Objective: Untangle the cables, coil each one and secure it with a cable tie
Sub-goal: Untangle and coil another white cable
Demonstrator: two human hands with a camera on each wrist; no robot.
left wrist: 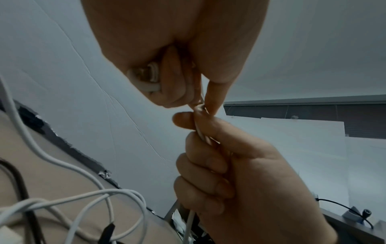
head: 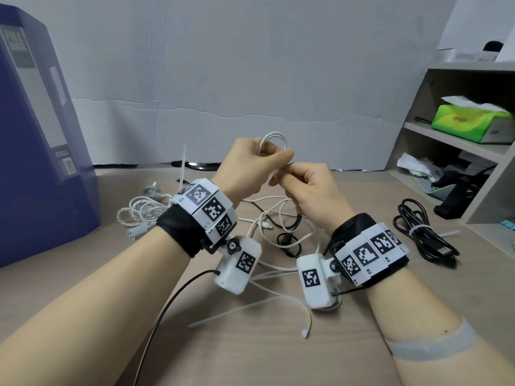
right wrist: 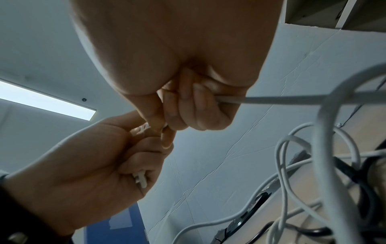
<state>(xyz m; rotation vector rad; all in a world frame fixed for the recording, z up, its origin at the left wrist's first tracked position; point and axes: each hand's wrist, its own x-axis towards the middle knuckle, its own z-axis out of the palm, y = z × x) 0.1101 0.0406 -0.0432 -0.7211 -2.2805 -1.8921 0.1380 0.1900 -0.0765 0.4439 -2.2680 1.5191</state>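
Both hands are raised over the wooden table (head: 278, 358). My left hand (head: 276, 157) grips a small coil of white cable (head: 274, 137); its loops and plug end lie inside the curled fingers (left wrist: 167, 77). Just below, my right hand (head: 287, 174) pinches the same white cable (right wrist: 271, 99), which trails down into a tangle of white and black cables (head: 278, 227). Loose white cable ties (head: 250, 305) lie near the front. A tied black coil (head: 423, 229) rests at the right. At the left lies a white coil (head: 142, 210) with a tie sticking up (head: 183, 165).
A tall blue box (head: 36, 135) stands at the left edge. A shelf unit (head: 446, 129) with a green tissue pack (head: 471, 123) and clutter stands at the right. A white papered wall closes the back.
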